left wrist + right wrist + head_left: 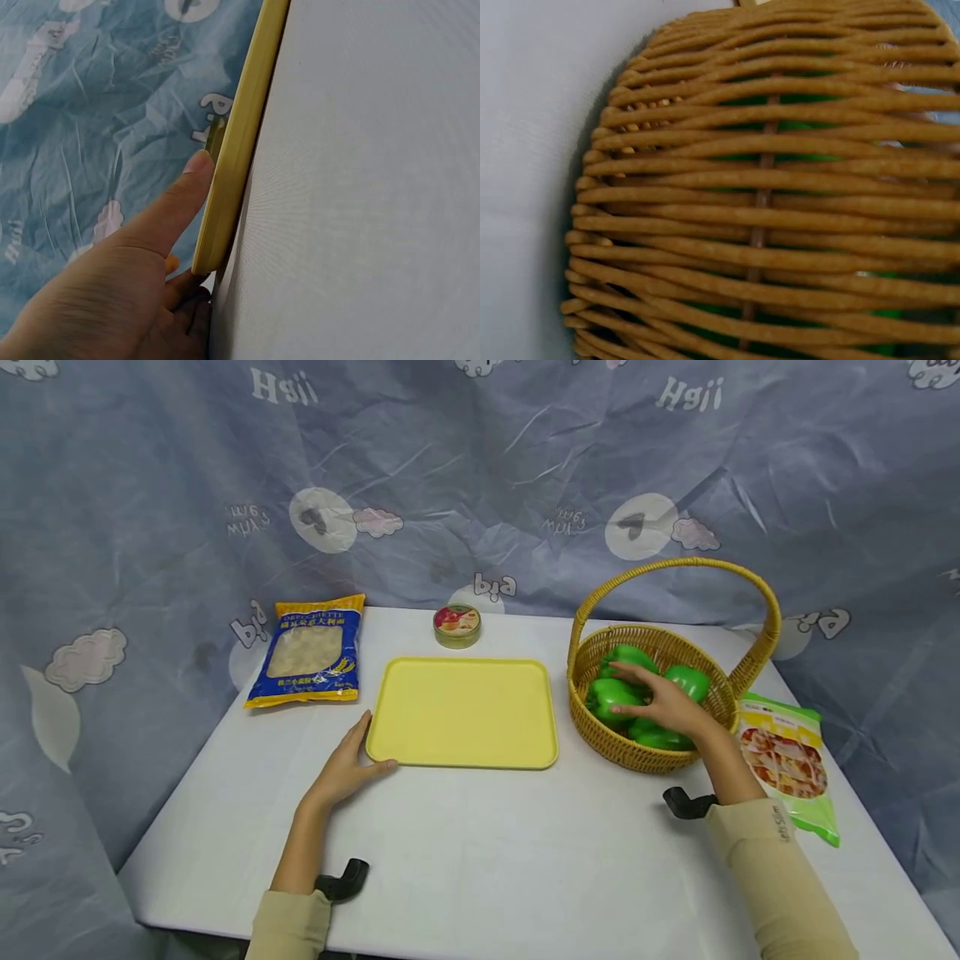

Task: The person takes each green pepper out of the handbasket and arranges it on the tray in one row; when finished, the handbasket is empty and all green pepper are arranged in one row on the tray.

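Note:
A yellow tray (463,713) lies flat on the table. My left hand (347,766) touches its near left corner, thumb along the front edge and fingers by the left side. The left wrist view shows the thumb (184,191) against the tray's side wall (238,150). On the right, a woven basket (611,745) with a tall handle holds several green bell peppers (687,682). My right hand (666,700) reaches inside, thumb and fingers around one green bell pepper (606,697). Basket weave (765,180) fills the right wrist view and hides that hand.
A blue and yellow pasta bag (306,652) lies at the back left. Behind the tray stands a small round tin (457,626). A green and white food packet (787,760) lies right of the basket. Patterned cloth (480,468) hangs behind the white table (510,860).

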{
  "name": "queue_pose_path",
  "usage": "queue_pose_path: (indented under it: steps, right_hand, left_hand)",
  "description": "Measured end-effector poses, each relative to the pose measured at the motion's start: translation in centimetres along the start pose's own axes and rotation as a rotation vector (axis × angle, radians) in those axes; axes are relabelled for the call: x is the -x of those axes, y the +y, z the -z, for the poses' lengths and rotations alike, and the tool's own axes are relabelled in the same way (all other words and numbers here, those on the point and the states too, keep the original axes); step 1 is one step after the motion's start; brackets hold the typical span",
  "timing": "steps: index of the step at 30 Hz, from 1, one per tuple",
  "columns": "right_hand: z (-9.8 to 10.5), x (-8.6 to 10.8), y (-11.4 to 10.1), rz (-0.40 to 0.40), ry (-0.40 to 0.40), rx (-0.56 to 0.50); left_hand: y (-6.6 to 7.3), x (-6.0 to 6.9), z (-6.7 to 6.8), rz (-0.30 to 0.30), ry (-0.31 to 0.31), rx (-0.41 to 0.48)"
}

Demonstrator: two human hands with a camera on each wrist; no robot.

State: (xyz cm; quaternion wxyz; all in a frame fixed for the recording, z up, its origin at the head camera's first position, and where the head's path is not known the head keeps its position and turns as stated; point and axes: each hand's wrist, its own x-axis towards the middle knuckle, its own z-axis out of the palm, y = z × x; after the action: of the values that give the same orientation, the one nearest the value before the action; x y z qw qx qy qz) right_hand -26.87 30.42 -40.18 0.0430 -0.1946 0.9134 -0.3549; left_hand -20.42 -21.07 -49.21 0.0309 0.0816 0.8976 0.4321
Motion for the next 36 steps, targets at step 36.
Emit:
queue_pose_path:
  steps: [36]
  right_hand:
    - [0.4, 1.5, -1.2, -0.027, 0.190, -0.001]
  left_hand:
    - [-0.3, 0.0, -0.1, -0.043, 0.018, -0.033]
